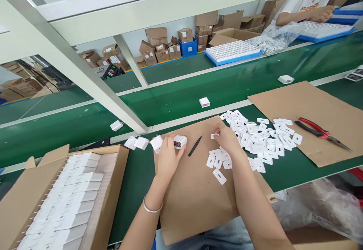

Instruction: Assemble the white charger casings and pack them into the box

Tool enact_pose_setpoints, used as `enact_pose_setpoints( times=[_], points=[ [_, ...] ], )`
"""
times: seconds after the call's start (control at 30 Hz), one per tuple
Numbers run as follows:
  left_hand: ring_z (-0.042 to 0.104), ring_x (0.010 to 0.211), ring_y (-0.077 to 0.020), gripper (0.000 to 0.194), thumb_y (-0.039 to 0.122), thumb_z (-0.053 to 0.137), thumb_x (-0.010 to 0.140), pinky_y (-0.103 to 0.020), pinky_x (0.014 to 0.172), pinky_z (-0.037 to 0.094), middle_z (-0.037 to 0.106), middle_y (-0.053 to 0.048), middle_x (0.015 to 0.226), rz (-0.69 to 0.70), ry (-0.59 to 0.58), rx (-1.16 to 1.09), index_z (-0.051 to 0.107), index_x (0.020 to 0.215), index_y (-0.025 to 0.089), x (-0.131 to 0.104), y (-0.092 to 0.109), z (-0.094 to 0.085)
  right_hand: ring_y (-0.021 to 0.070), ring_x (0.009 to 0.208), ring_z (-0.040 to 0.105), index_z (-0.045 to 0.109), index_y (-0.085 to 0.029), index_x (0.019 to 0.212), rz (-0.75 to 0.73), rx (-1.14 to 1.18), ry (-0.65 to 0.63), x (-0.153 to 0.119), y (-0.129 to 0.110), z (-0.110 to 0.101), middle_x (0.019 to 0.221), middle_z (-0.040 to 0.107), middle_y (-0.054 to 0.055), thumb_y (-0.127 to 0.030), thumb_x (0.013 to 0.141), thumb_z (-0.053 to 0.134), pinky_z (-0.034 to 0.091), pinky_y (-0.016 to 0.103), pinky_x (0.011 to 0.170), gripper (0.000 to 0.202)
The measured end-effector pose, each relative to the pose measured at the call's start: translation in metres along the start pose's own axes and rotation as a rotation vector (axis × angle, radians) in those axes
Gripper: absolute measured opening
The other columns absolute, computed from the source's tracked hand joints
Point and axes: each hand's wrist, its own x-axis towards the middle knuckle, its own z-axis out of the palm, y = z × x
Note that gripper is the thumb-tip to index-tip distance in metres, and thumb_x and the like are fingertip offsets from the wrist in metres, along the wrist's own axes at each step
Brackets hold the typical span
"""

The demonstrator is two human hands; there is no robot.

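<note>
My left hand point(167, 157) is closed around a white charger point(181, 140), whose uncovered end shows dark parts inside. Between the fingertips of my right hand point(227, 138) is a small white cover plate point(214, 136) with a slot. Black tweezers point(195, 146) lie on the cardboard sheet point(195, 197) between both hands. Just below the right hand are several loose cover plates point(219, 176), and a bigger heap of cover plates point(259, 140) spreads to its right. A short row of white chargers point(141, 143) stands beside my left hand.
An open carton point(113, 189) filled with chargers sits at the left. Red-handled pliers point(326, 133) rest on another cardboard sheet point(300, 102). Single chargers point(204, 102) are on the green belt point(170, 99). A slanting frame post point(113, 110) rises at left; a co-worker's arm point(309, 15) is beyond.
</note>
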Motion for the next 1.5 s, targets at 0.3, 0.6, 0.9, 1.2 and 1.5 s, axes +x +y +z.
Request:
enact_pose_setpoints(
  times=[0.3,0.6,0.9,1.2,1.5],
  points=[
    [0.058,0.089,-0.0225,0.032,0.029,0.077,0.082,-0.038,0.079,0.049,0.060,-0.004,0.092,0.084,0.411,-0.189,0.057,0.107,0.023,-0.017,0.007,-0.016,0.0168,0.057,0.059,0.063,-0.023,0.085,-0.160,0.354,-0.143,-0.032,-0.060,0.026,0.066,0.065,-0.003,-0.032,0.084,0.065,0.042,0.029,0.059,0.010],
    [0.054,0.101,-0.0261,0.041,0.023,0.079,0.073,-0.041,0.081,0.052,0.047,-0.007,0.103,0.112,0.533,-0.109,0.052,0.105,0.022,-0.024,0.002,-0.019,0.0161,0.074,0.060,0.057,-0.023,0.088,-0.414,0.461,-0.415,-0.053,-0.076,0.042,0.089,0.061,0.000,-0.015,0.085,0.053,0.048,0.030,0.070,0.009],
    [0.064,0.104,-0.0212,0.039,0.016,0.071,0.085,-0.042,0.088,0.056,0.063,-0.006,0.109,0.060,0.353,-0.519,0.043,0.111,0.025,-0.027,0.001,-0.013,0.0189,0.092,0.062,0.062,-0.024,0.106,-0.305,0.628,-0.396,-0.048,-0.069,0.030,0.108,0.065,0.006,-0.023,0.092,0.056,0.054,0.035,0.081,0.015],
    [0.062,0.097,-0.0200,0.037,0.022,0.071,0.083,-0.038,0.086,0.053,0.057,-0.005,0.104,-0.064,0.253,-0.567,0.045,0.109,0.024,-0.025,0.005,-0.012,0.0185,0.092,0.067,0.061,-0.025,0.107,-0.244,0.918,-0.351,-0.046,-0.077,0.014,0.120,0.064,0.008,-0.042,0.094,0.066,0.060,0.038,0.085,0.022],
    [0.054,0.103,-0.0236,0.038,0.012,0.052,0.078,-0.039,0.087,0.048,0.050,-0.008,0.112,0.007,0.076,-0.577,0.042,0.113,0.024,-0.027,0.004,-0.011,0.0201,0.100,0.070,0.068,-0.025,0.112,-0.233,1.002,-0.333,-0.057,-0.083,0.021,0.115,0.069,0.006,-0.031,0.089,0.073,0.062,0.035,0.084,0.024]
  ],
)
